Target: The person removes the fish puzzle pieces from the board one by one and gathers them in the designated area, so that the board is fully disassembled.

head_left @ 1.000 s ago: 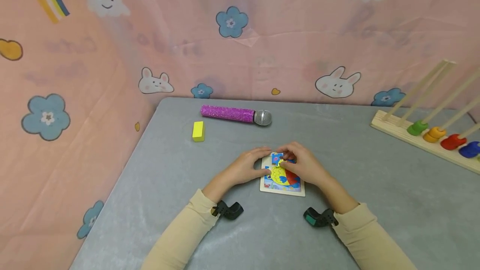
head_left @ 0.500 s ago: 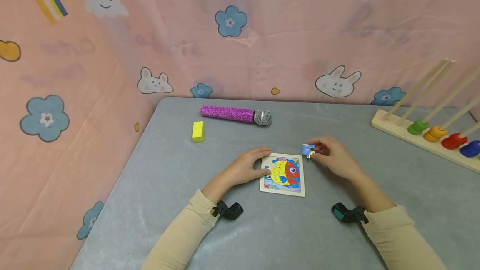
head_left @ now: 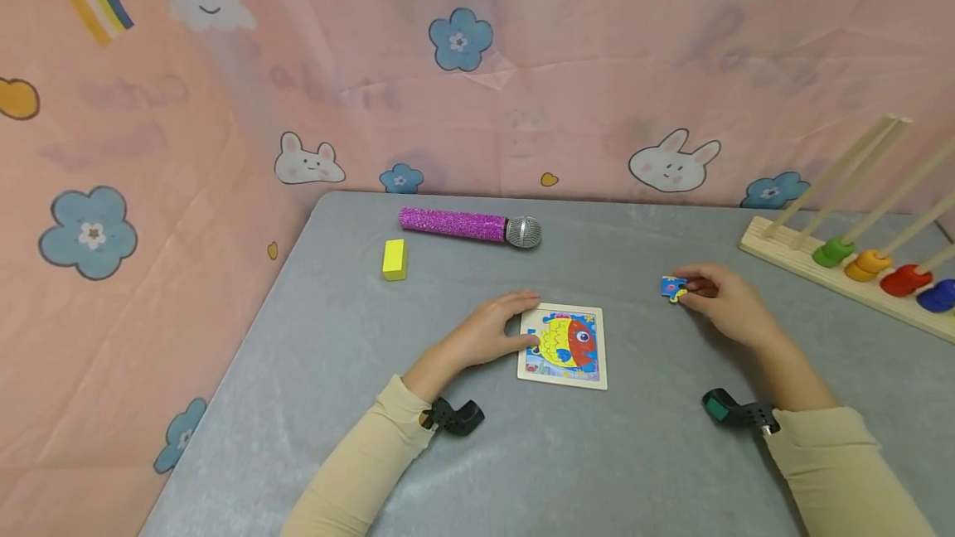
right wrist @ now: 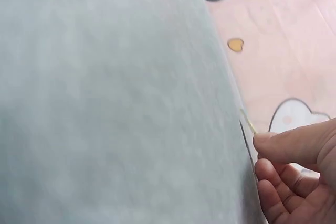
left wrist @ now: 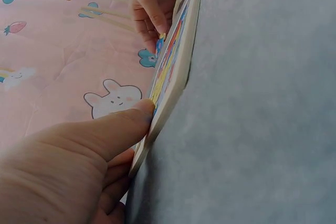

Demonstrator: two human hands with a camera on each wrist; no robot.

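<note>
A wooden fish jigsaw board [head_left: 563, 346] lies on the grey table, its yellow and red fish picture facing up. Bare wood shows at the picture's upper left corner. My left hand [head_left: 488, 330] grips the board's left edge; in the left wrist view the thumb [left wrist: 123, 127] presses on the face while the fingers curl at the edge. To the right of the board, my right hand [head_left: 727, 305] pinches a blue jigsaw piece [head_left: 673, 288] with a yellow part between thumb and fingers. The right wrist view shows this piece only as a thin edge [right wrist: 249, 121].
A glittery purple microphone [head_left: 455, 224] lies near the table's back edge. Left of the board and farther back stands a yellow block [head_left: 395, 260]. At the right is a wooden rack [head_left: 836, 272] with upright rods and coloured rings. A pink patterned cloth [head_left: 552, 89] hangs behind.
My right hand has lifted the blue piece off the board's upper left corner and carried it to the right, away from the board. The left hand has stayed at the board's left edge.
</note>
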